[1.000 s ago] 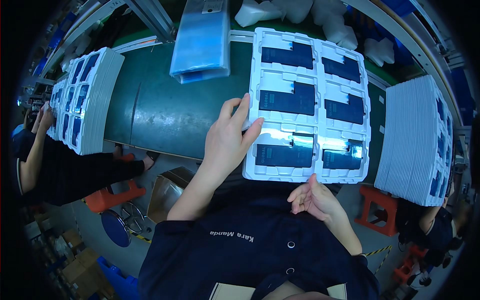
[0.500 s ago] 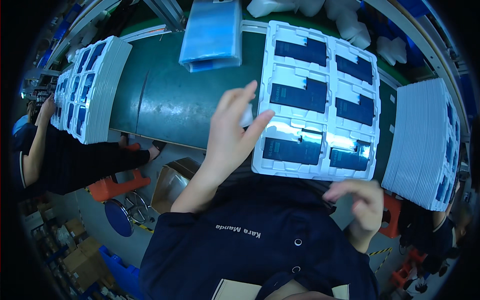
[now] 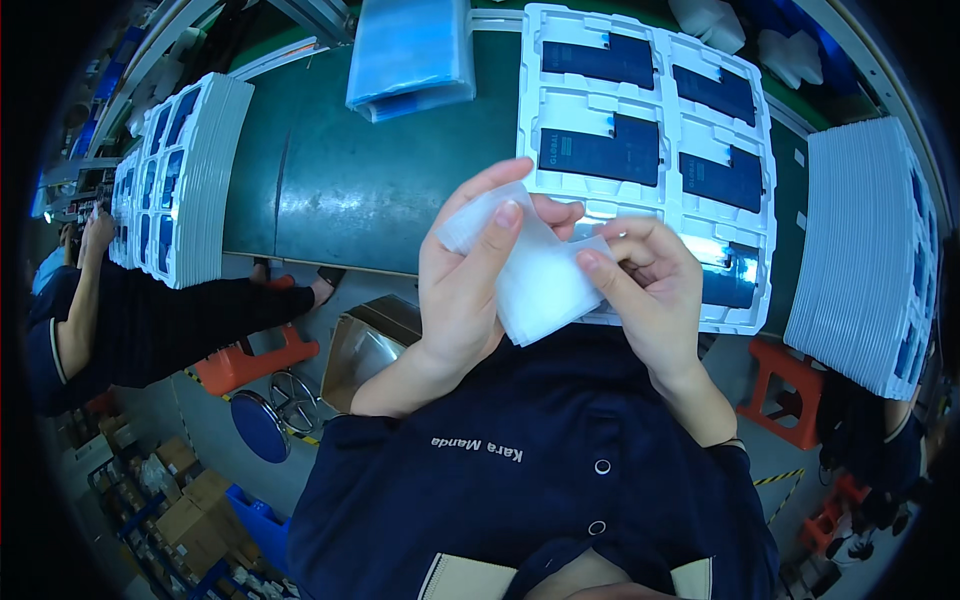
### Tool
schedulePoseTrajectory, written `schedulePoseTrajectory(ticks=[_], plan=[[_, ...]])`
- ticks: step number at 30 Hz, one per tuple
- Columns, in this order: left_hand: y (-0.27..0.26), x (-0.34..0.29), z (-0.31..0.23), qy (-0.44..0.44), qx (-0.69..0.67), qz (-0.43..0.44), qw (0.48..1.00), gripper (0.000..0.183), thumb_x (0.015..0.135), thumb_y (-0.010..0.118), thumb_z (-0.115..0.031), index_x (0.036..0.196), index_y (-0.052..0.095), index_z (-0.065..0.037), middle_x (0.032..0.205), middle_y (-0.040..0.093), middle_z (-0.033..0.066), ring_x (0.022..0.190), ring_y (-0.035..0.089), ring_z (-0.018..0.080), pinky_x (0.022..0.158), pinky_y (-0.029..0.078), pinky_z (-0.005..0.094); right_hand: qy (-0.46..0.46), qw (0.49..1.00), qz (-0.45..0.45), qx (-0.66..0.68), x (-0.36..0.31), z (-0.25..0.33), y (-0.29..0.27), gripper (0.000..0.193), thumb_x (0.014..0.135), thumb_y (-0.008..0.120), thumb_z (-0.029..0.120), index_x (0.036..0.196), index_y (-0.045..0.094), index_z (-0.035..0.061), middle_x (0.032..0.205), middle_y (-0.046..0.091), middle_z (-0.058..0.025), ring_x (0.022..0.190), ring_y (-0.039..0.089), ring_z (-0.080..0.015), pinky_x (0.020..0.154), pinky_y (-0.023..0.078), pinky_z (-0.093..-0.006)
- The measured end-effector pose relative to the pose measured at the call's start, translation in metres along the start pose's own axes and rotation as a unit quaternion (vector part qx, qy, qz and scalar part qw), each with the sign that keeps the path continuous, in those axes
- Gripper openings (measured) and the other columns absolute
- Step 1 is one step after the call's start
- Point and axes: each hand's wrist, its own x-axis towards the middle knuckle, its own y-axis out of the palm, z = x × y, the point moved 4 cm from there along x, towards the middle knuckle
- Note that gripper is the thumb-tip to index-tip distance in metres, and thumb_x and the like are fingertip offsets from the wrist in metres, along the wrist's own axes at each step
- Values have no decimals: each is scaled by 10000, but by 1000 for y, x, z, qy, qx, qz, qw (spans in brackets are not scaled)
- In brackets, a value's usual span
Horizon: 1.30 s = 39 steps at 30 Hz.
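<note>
In front of my chest I hold thin white, slightly see-through sheets (image 3: 545,285), loosely folded or stacked; how many is unclear. My left hand (image 3: 460,270) pinches them with the thumb on top and the fingers behind. Thumb and fingers of my right hand (image 3: 655,290) grip the right corner. Just beyond both hands lies a white moulded tray (image 3: 735,322) with flat black L-shaped phone batteries (image 3: 600,152) in its compartments. My hands and the sheets cover its near left part.
A clear plastic bag bundle (image 3: 410,60) lies at the back of the green table (image 3: 340,180). Tall tray stacks stand left (image 3: 215,190) and right (image 3: 850,250). A co-worker's arm (image 3: 80,310) is at far left. Below are a cardboard box (image 3: 345,360) and an orange stool (image 3: 785,400).
My right hand has come up and left to grip the sheets. My left hand has turned, bringing them into full view. The tray and plastic bags now appear higher in the picture.
</note>
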Motion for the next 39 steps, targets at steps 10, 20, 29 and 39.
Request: schedulePoseTrajectory(ticks=[10,20,29,39], plan=[[1,2,-22,43,503,115,855,297,863,674,-153,1093,609,22,850,557,59,708,594,188,621,467,305,-137,983,-123,-5,0,7,-52,182,889,611,-33,1067,575,-34,908,659,-88,825,631,-101,739,502,-215],[11,7,-10,10,635,180,751,296,738,757,-114,973,613,-6,1030,558,137,721,592,337,679,481,389,-140,968,-197,-71,6,14,-93,153,861,620,-49,1013,641,-55,959,654,-93,798,610,-100,717,501,-207],[8,-4,-43,-17,545,311,778,138,758,726,-65,818,625,6,894,662,151,789,650,344,705,499,356,-97,950,-48,-292,9,6,-52,176,781,686,-34,955,677,-9,822,653,-83,643,613,-100,533,477,-214],[7,-5,-20,-49,523,388,757,148,805,660,-71,794,536,8,1001,634,223,946,621,395,735,488,436,-125,895,2,-429,4,18,-40,153,772,665,-37,918,676,7,801,648,-105,633,630,-202,547,487,-269]])
